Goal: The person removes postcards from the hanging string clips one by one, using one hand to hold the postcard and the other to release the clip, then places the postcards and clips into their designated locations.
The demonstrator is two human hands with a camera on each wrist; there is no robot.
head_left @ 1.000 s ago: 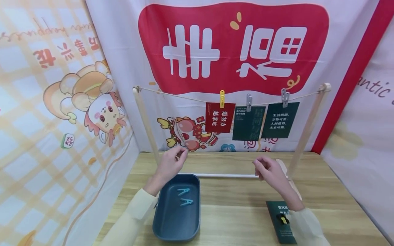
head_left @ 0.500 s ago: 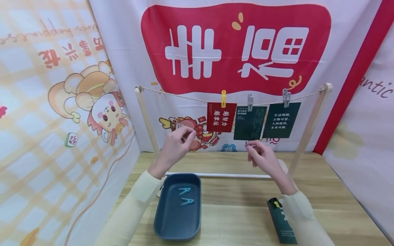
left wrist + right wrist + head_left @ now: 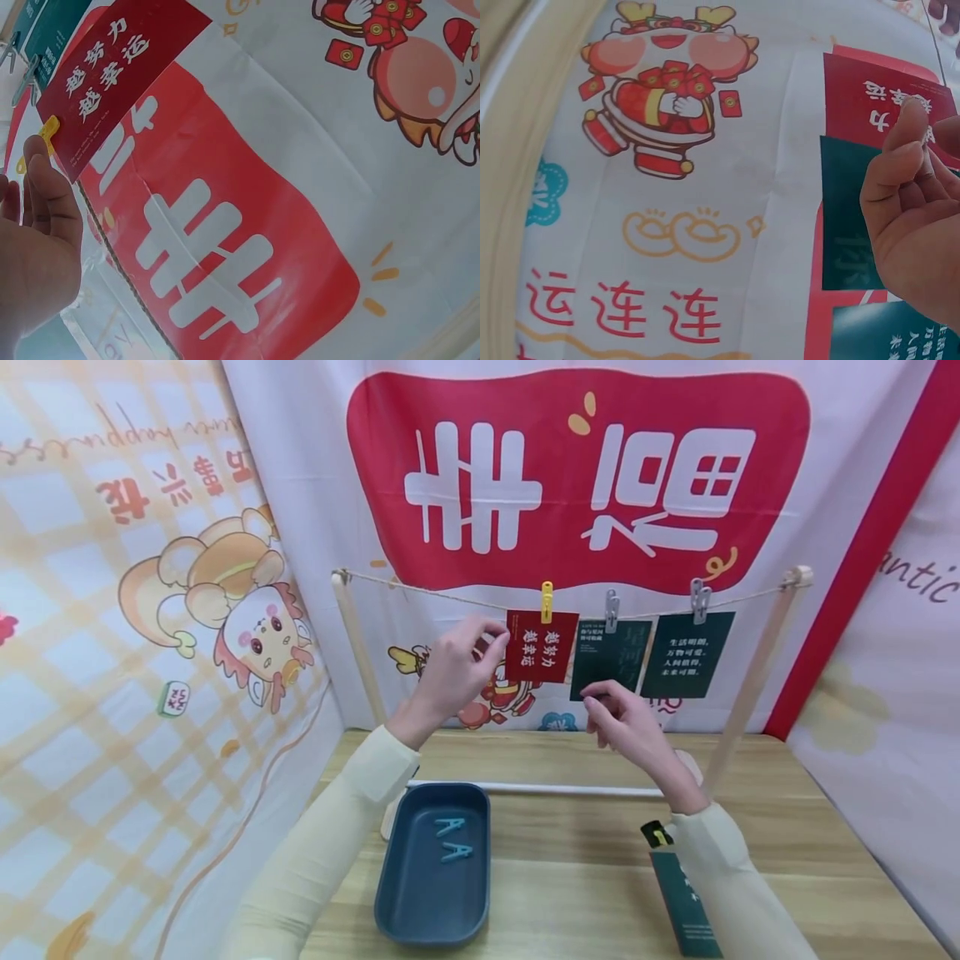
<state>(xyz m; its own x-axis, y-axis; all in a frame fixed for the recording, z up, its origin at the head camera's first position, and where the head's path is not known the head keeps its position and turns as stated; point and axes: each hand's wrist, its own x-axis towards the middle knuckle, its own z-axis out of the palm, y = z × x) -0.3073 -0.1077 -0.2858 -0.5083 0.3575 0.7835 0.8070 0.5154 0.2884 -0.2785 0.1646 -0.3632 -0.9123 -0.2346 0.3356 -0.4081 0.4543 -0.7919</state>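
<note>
A red card (image 3: 543, 652) hangs from a cord (image 3: 435, 596) by a yellow clothespin (image 3: 547, 602). To its right, two dark green cards (image 3: 609, 653) hang from grey clothespins (image 3: 612, 610). My left hand (image 3: 465, 664) is raised beside the red card's left edge, fingers loosely bent; nothing shows in its grasp. In the left wrist view its fingertips appear near the yellow clothespin, and I cannot tell whether they touch. My right hand (image 3: 626, 722) is in front of the middle green card's lower part, fingers loosely curled with nothing visible between them.
The cord spans two wooden posts (image 3: 757, 660) joined low down by a white bar (image 3: 558, 789). A dark blue tray (image 3: 431, 906) at front left holds two teal clothespins (image 3: 456, 852). Another green card (image 3: 684, 906) lies on the table, partly behind the right sleeve. A printed cloth hangs behind.
Both hands have risen from above the table toward the hanging cards. The left went up and right to the red card; the right went up and left to the middle green card.
</note>
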